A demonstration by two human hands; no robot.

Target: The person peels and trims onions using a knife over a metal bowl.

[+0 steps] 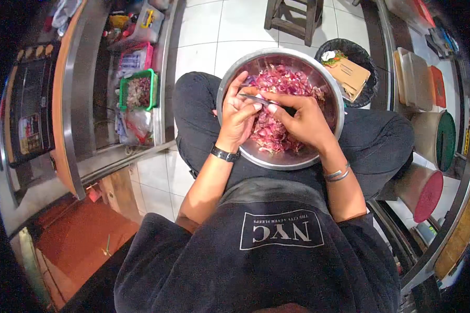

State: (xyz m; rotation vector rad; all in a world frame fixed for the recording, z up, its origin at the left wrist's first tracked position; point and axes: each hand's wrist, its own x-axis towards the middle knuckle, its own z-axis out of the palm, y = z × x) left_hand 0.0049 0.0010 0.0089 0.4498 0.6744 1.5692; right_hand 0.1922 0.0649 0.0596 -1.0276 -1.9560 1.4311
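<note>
A large metal bowl (pixel 337 128) rests on my lap, between my crossed legs. Reddish-purple onion or shallot pieces and skins (pixel 282 86) lie inside it. My right hand (pixel 305 119) grips a small knife (pixel 251 97) over the bowl, its blade pointing left across the fingers of the other hand. My left hand (pixel 237 117) is palm up at the bowl's left side, with its thumb and some fingers closed near the blade. Whatever small thing it pinches there is mostly hidden by the fingers.
A black-lined bin (pixel 373 86) with cardboard and scraps stands beyond my right knee. A wooden stool (pixel 297 18) is ahead on the tiled floor. Left, a shelf holds a green basket (pixel 154 89) of onions or shallots. Lidded containers (pixel 446 141) line the right side.
</note>
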